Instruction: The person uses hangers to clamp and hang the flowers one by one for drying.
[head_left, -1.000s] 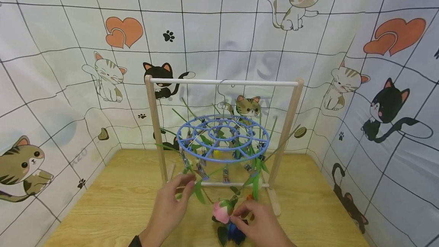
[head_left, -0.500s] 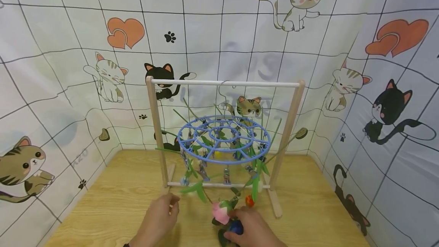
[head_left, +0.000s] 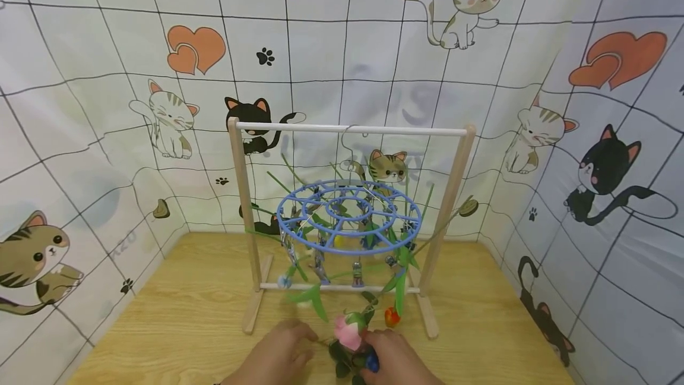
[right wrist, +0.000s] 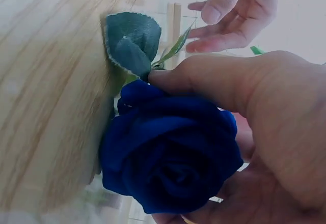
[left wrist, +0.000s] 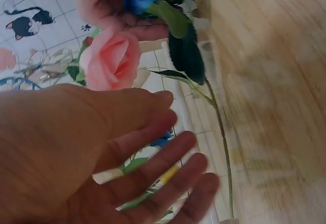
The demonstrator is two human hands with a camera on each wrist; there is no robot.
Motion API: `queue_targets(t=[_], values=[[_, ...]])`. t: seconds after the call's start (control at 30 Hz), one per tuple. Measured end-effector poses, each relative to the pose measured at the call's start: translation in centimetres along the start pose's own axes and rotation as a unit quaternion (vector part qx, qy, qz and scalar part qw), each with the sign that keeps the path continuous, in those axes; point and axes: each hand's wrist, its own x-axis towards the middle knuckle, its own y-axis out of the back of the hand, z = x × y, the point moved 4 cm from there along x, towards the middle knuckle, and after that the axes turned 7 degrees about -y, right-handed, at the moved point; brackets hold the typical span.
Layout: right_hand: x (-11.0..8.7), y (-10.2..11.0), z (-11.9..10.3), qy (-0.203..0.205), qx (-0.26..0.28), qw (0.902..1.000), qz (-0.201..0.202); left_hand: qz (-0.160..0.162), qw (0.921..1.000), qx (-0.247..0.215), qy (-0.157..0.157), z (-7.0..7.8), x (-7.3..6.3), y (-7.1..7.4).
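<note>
My right hand (head_left: 398,359) grips a blue rose (right wrist: 170,147) just below its bloom, the thumb beside its dark green leaves (right wrist: 135,40). Low over the wooden table, the rose's thin stem (left wrist: 225,155) points toward the left. My left hand (head_left: 280,352) is close to that stem, its fingers (left wrist: 186,168) spread and loosely bent with nothing held. A pink rose (head_left: 349,333) hangs head down between the hands, overlapping the blue one in the head view. Above it is a round blue clip hanger (head_left: 350,251) with metal clips (head_left: 357,275).
A wooden rack (head_left: 237,165) with a white top rail (head_left: 299,128) carries the hanger. Green stems and leaves (head_left: 400,293) stick out around it. An orange-red flower (head_left: 392,316) and a pale blue flower (head_left: 285,281) hang low. Cat-print sheets (head_left: 342,46) enclose the table (head_left: 187,314).
My left hand has dropped away from the green leaves at the hanger and moved right, toward the blue rose's stem. My right hand has moved from beside the pink rose onto the blue rose.
</note>
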Motion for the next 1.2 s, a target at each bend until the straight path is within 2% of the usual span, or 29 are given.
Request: queue_targets(t=[0.17,0.23,0.3,0.43,0.53,0.67,0.83,0.93,1.03,1.2], values=[[-0.6,0.3,0.4,0.005,0.039,0.9992,-0.011,0.025,0.9958,0.071,-0.052,0.7,-0.2,-0.4],[-0.8,0.4,0.7,-0.004,0.055,0.9982,-0.022,0.031,0.9931,0.089,-0.07,0.7,-0.3,-0.6],[-1.1,0.5,1.0,-0.008,0.063,0.9976,-0.028,0.027,0.9925,0.092,-0.075,0.6,-0.3,-0.7],[-1.5,0.8,1.4,-0.015,0.081,0.9959,-0.039,0.006,0.9952,0.072,-0.067,0.4,-0.3,-0.7],[-1.8,1.3,1.6,-0.024,0.093,0.9945,-0.041,-0.01,0.9977,0.038,-0.055,0.4,-0.3,-0.7],[-2.1,2.1,1.4,-0.01,0.088,0.9956,-0.032,-0.013,0.9983,-0.014,-0.056,0.6,-0.5,-0.4],[-2.6,3.0,0.9,-0.006,0.073,0.9968,-0.031,0.033,0.9928,-0.042,-0.107,1.7,-0.5,0.5],[-3.0,3.8,0.6,-0.006,0.072,0.9968,-0.035,0.057,0.9885,-0.034,-0.136,2.4,-0.5,1.0],[-3.6,4.8,0.1,0.004,0.058,0.9978,-0.033,0.072,0.9857,-0.02,-0.151,3.2,-0.5,1.6],[-4.5,6.8,-0.8,-0.004,0.021,0.9995,-0.025,0.101,0.9795,0.005,-0.174,4.3,-0.4,2.5]])
